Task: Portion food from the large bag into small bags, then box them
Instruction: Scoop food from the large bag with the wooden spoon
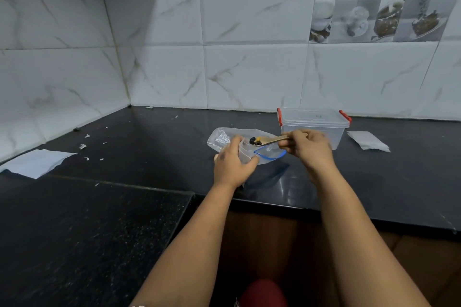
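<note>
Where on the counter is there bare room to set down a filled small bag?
Bare counter lies in front of the plastic box, right of the right hand. A wider patch runs between the left paper and the bags, with small scraps. It is crowded around the large bag, spoon and left hand.

I log a clear large bag lying crumpled on the counter, a small clear bag upright before it. A wooden spoon carries dark food; the lidded clear box stands behind.

Black counter — lidded box, plastic bag, paper sheets.
</note>
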